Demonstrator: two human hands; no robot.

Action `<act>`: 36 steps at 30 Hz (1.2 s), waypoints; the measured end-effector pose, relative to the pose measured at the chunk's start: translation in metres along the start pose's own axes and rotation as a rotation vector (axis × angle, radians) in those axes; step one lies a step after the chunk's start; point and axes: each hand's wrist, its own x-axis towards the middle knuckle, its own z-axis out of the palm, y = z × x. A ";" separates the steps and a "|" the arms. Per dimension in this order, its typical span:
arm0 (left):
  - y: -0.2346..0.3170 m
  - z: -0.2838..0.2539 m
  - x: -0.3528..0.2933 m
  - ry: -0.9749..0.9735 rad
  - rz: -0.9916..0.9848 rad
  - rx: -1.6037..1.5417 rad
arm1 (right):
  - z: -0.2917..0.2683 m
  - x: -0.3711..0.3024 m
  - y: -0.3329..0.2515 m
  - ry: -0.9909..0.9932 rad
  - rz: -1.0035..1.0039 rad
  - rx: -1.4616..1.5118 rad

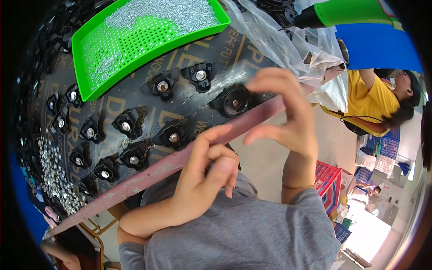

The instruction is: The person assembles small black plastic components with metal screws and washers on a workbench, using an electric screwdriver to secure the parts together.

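My right hand (pixel 288 112) is raised over the table's edge, thumb and fingers spread in a wide curve with nothing visible between them. Its fingertips are next to a black plastic part with a round centre (pixel 235 103). At the table's near edge, my left hand (pixel 204 173) has its index finger stretched out. The other fingers are curled against the thumb, and whatever they may hold is hidden. Several black plastic brackets with round silver metal pieces, one of them a bracket (pixel 174 138) close to my left hand, lie in loose rows on the table.
A green perforated tray (pixel 155 56) of small silver screws stands at the far side. Silver pieces (pixel 58 177) are heaped at left. A green power screwdriver (pixel 346 14) and clear plastic bags (pixel 288 40) lie at far right. A person in yellow (pixel 375 96) sits beyond.
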 end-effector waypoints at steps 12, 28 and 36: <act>0.003 -0.004 -0.015 0.026 0.073 -0.054 | 0.038 -0.017 -0.065 -0.132 0.047 0.299; 0.018 -0.017 -0.046 0.264 0.207 0.350 | 0.052 -0.013 -0.085 0.033 -0.277 -0.042; 0.017 -0.029 -0.045 0.242 0.408 0.636 | 0.044 -0.006 -0.087 -0.117 -0.181 -0.078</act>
